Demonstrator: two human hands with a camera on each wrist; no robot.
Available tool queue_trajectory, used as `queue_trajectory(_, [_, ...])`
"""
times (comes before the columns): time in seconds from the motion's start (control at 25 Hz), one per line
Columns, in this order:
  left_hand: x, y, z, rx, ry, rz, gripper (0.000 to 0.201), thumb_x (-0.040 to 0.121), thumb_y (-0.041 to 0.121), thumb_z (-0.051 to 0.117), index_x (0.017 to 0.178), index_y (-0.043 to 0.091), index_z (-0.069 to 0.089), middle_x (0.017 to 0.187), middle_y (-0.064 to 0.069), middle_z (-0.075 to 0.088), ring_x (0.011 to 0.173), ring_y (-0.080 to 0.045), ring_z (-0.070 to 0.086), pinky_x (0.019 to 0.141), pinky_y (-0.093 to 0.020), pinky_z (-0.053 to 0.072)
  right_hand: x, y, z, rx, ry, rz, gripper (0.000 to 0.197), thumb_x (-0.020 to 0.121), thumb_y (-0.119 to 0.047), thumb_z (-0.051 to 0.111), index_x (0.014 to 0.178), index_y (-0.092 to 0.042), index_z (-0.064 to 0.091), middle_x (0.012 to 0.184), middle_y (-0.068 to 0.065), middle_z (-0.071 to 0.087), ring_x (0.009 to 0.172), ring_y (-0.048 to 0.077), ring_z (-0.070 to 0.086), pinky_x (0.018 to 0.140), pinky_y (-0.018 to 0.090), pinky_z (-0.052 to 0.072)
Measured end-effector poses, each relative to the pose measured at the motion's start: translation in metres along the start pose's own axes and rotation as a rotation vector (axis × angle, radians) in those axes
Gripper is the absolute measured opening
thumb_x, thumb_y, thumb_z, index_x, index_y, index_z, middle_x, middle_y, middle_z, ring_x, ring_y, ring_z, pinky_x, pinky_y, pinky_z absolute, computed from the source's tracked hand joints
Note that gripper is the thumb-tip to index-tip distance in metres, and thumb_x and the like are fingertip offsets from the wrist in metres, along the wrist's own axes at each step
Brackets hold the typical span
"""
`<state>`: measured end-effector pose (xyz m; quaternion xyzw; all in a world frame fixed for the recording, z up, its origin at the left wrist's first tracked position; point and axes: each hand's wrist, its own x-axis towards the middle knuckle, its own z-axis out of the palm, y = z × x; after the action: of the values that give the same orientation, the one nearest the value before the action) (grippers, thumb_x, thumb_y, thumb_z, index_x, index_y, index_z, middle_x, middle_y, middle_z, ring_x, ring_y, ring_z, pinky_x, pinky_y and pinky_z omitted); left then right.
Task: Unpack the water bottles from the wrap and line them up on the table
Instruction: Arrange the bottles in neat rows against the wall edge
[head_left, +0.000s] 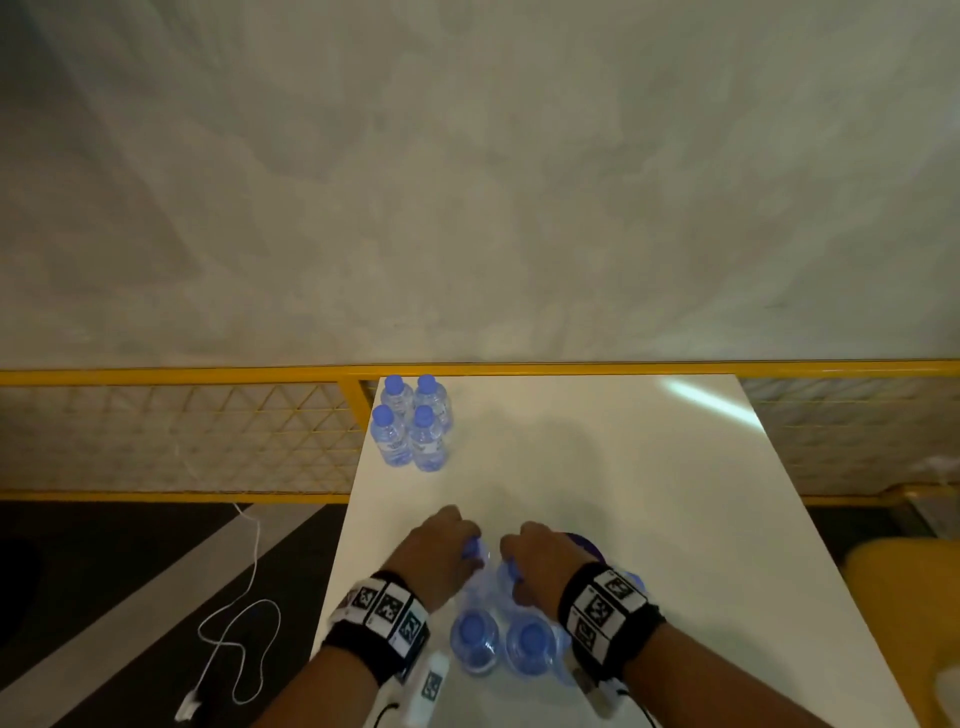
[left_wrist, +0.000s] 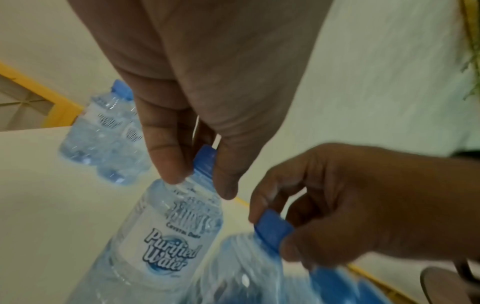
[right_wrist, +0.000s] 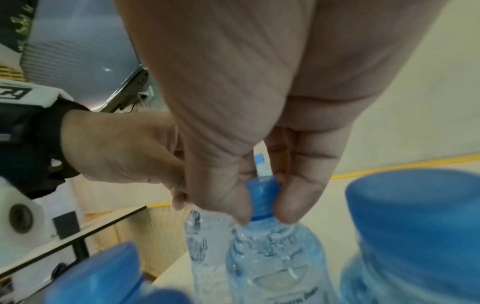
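Several clear water bottles with blue caps stand in a cluster (head_left: 413, 423) at the table's far left corner. Near the front edge sits the remaining pack (head_left: 498, 639), its bottles close together under thin clear wrap. My left hand (head_left: 441, 545) pinches the blue cap of one labelled bottle (left_wrist: 168, 236) between thumb and fingers. Beside it, my right hand (head_left: 535, 556) pinches the cap of the neighbouring bottle (right_wrist: 272, 263) the same way. Two more capped bottles (head_left: 475, 631) stand just in front of my wrists.
The white table (head_left: 649, 493) runs away from me, with bare surface through the middle and right. A yellow mesh railing (head_left: 208, 431) runs behind it. A white cable (head_left: 244, 623) lies on the dark floor at left. Something yellow (head_left: 904, 582) sits at right.
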<state>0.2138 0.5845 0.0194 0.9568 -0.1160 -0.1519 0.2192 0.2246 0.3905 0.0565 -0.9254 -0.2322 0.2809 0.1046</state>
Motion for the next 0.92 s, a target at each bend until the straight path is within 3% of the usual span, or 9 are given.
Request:
queue_trajectory(0.12, [0.032, 0.001, -0.039, 0.026, 0.073, 0.039, 0.037, 0.097, 0.027, 0.066, 0.131, 0.011, 0.062, 0.120, -0.014, 0.058, 0.114, -0.034, 0.057, 0.099, -0.040, 0.044, 0.018, 0.015, -0.017, 0.114, 0.063, 0.008, 0.035, 0.081, -0.024, 0.068, 0.114, -0.014, 0.057, 0.100, 0.006, 0.042, 0.095, 0.029, 0.056, 0.073, 0.030, 0.038])
queue_trajectory(0.24, [0.080, 0.003, -0.083, 0.027, 0.173, 0.024, 0.037, 0.099, 0.026, 0.064, 0.131, 0.008, 0.063, 0.120, -0.017, 0.059, 0.111, -0.036, 0.058, 0.096, -0.042, 0.045, 0.042, 0.025, -0.037, 0.150, 0.123, 0.009, 0.039, 0.080, -0.029, 0.070, 0.115, -0.016, 0.058, 0.107, 0.010, 0.051, 0.104, 0.031, 0.055, 0.077, 0.029, 0.036])
queue_trajectory(0.36, [0.129, 0.005, -0.111, 0.058, 0.174, -0.021, 0.033, 0.101, 0.022, 0.061, 0.130, 0.006, 0.061, 0.123, -0.018, 0.054, 0.107, -0.038, 0.059, 0.092, -0.042, 0.045, 0.076, 0.028, -0.054, 0.198, 0.176, 0.046, 0.038, 0.079, -0.030, 0.073, 0.113, -0.018, 0.060, 0.115, 0.011, 0.055, 0.105, 0.031, 0.056, 0.085, 0.032, 0.044])
queue_trajectory(0.48, [0.165, 0.000, -0.105, 0.136, 0.154, -0.069, 0.031, 0.104, 0.019, 0.057, 0.132, 0.007, 0.059, 0.129, -0.016, 0.051, 0.107, -0.037, 0.060, 0.090, -0.041, 0.046, 0.112, 0.030, -0.067, 0.216, 0.215, 0.090, 0.036, 0.079, -0.030, 0.073, 0.111, -0.019, 0.061, 0.115, 0.010, 0.059, 0.102, 0.030, 0.061, 0.085, 0.034, 0.049])
queue_trajectory(0.68, [0.194, -0.030, -0.081, 0.309, 0.267, -0.159, 0.029, 0.101, 0.027, 0.054, 0.130, 0.024, 0.059, 0.125, -0.005, 0.058, 0.105, -0.034, 0.064, 0.091, -0.046, 0.047, 0.159, 0.032, -0.070, 0.166, 0.231, 0.128, 0.040, 0.081, -0.030, 0.071, 0.117, -0.018, 0.059, 0.116, 0.012, 0.058, 0.101, 0.031, 0.063, 0.084, 0.034, 0.052])
queue_trajectory(0.92, [0.215, -0.055, -0.075, 0.423, 0.189, -0.205, 0.033, 0.102, 0.025, 0.055, 0.135, 0.027, 0.052, 0.130, -0.002, 0.059, 0.112, -0.031, 0.062, 0.098, -0.045, 0.040, 0.197, 0.031, -0.070, 0.166, 0.230, 0.146, 0.042, 0.087, -0.029, 0.066, 0.126, -0.018, 0.054, 0.121, 0.012, 0.053, 0.107, 0.030, 0.060, 0.090, 0.036, 0.051])
